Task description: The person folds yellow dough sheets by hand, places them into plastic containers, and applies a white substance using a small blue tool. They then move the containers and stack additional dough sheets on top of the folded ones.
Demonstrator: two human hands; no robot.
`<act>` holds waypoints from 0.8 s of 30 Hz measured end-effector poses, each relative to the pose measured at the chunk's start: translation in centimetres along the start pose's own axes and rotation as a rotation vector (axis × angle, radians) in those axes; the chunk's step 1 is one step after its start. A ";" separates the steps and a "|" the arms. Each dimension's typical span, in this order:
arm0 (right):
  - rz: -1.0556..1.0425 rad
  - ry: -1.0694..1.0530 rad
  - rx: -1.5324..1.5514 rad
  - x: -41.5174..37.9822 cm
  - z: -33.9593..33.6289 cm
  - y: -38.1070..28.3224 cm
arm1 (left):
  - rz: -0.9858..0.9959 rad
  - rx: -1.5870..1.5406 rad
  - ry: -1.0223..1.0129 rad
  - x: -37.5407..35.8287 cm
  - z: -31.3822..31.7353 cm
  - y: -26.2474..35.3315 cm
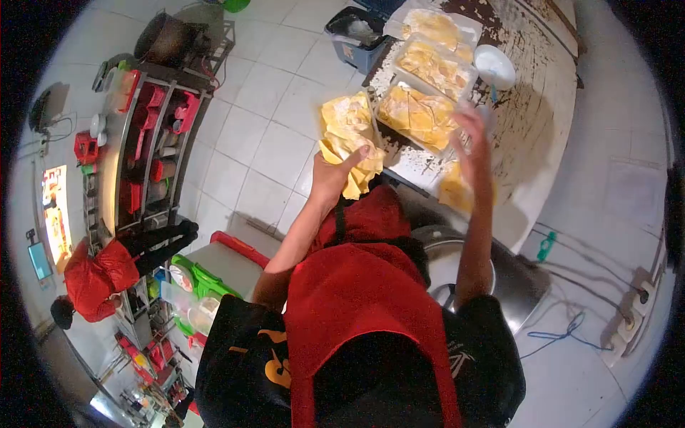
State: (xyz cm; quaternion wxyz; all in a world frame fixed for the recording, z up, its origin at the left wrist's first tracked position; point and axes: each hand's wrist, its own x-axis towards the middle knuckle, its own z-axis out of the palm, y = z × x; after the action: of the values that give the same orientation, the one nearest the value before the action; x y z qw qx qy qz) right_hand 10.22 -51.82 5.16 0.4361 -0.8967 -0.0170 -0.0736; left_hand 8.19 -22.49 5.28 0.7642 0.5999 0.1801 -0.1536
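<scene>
My left hand (332,173) is closed around the near end of a clear plastic tray filled with floury yellow dough sheets (349,121), its thumb over the sheets. This tray is held beside the table edge, and some sheets hang loosely over its near end. Slightly blurred, my right hand (471,139) is raised over the table with its fingers apart, and I see nothing held in it. Just left of it on the table is another tray of yellow sheets (417,114). Under my right wrist, a yellow sheet (454,187) lies on the tabletop.
More trays of yellow sheets (434,65) and a white bowl (494,66) stand on the worn table (531,78). A lidded bin (357,37) is beyond its left edge. A metal pot (464,260) is near my right elbow. Another person (103,278) is by the shelves at left.
</scene>
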 end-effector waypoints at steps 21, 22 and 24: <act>0.219 -0.206 0.650 -6.9 16.1 -11.5 | -0.214 -0.504 -0.098 -2.2 -9.8 -2.3; 0.253 -0.180 0.644 -7.2 16.3 -12.1 | -0.290 -0.497 -0.108 -2.5 -10.4 -2.6; 0.264 -0.130 0.668 -7.7 16.9 -12.9 | -0.273 -0.438 -0.140 -2.9 -10.9 -3.8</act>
State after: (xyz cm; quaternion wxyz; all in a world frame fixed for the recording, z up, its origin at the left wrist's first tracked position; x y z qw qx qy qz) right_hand 3.33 -30.31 3.84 0.7086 -0.7021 0.0479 0.0503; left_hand 2.88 -12.77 1.00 0.8586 0.3784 0.2351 -0.2536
